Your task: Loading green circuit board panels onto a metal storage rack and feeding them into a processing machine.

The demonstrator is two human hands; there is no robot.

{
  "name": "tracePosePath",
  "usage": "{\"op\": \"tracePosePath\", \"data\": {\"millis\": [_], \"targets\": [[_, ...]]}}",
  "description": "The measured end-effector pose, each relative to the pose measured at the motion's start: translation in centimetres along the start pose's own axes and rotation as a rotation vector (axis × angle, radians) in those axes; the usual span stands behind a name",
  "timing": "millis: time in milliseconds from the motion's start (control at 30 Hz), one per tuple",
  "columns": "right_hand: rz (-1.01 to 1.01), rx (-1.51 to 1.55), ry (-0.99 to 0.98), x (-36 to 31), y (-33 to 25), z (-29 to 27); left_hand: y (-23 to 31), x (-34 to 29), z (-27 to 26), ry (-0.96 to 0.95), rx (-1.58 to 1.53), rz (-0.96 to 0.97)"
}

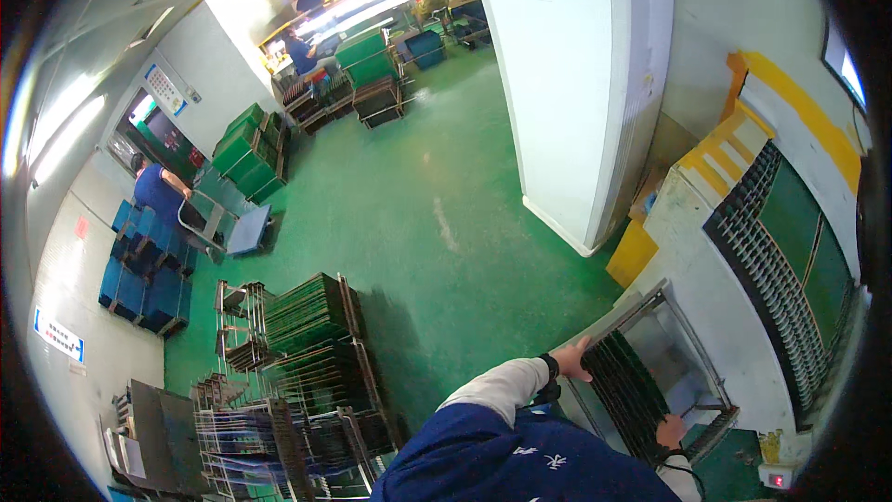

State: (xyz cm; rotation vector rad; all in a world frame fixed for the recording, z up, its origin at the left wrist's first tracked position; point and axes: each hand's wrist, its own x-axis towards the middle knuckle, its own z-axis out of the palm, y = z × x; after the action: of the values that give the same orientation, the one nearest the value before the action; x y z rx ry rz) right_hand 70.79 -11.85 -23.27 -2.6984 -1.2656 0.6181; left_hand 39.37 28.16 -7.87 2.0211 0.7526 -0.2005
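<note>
A row of thin dark-green panels [624, 379], standing close together on edge, lies between my two hands at the lower right. My left hand [571, 359] grips its far left end, thumb and fingers over the corner. At the near right end, my right hand [670, 430] is closed against the panels' edge; part of its fingers is hidden. Under and beside the panels is a metal-framed stand [688, 335] with a pale, shiny surface. Whether the panels rest on it or are held just above, I cannot tell.
Right of me, a machine with a roller conveyor [776, 260] carries large green panels [801, 223]. Wire racks full of panels [311, 316] stand at lower left. A white pillar [567, 84] rises ahead. Farther off, a person [160, 191] handles a flat trolley [249, 230] near blue bins [144, 293].
</note>
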Motion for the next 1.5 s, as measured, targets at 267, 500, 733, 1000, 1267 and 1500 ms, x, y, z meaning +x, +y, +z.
{"op": "tracePosePath", "data": {"millis": [267, 500, 733, 1000, 1267, 1500], "targets": [[0.091, -0.086, -0.09, -1.1, -5.9, -5.2, -1.3, 0.3, 0.5, 0.004, -0.027, 0.02], [0.12, -0.132, -0.084, -2.3, -9.9, -8.4, -1.3, -0.2, 0.1, 0.033, -0.06, -0.001], [0.215, -0.042, -0.116, -1.5, -9.0, -7.4, -0.6, -0.2, 0.0, 0.017, -0.005, -0.044], [0.171, -0.024, -0.037, -1.9, -9.2, -7.1, -0.1, -0.7, -0.7, -0.061, -0.029, -0.084], [0.101, -0.111, 0.126, -3.0, -10.4, -7.4, 1.0, -2.0, -0.8, 0.021, 0.027, -0.086], [0.074, -0.071, 0.1, -3.1, -9.5, -7.0, 2.7, -2.4, -1.1, 0.001, 0.015, -0.176]]}}
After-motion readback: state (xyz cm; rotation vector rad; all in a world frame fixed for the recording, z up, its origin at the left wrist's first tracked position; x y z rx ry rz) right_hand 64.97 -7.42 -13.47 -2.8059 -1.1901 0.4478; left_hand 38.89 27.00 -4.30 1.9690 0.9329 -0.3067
